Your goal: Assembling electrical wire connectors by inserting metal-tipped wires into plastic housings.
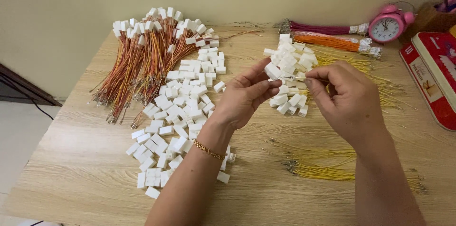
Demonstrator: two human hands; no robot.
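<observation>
On the worktop [266, 178], finished red-and-orange wired bundles [137, 69] lie far left, then loose white housings [178, 112]. The left hand [244, 95] pinches one white connector housing [272, 70] between thumb and fingers; keeping it steady, cavity toward the wire, looks wise. The right hand [346, 100] is closed on a thin yellow wire [297, 78], its metal tip just beside the housing; a straight, square push seems best.

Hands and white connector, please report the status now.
Left hand pinches white connector. Right hand pinches thin yellow wire, tip just short of connector. Nothing between them.
</observation>
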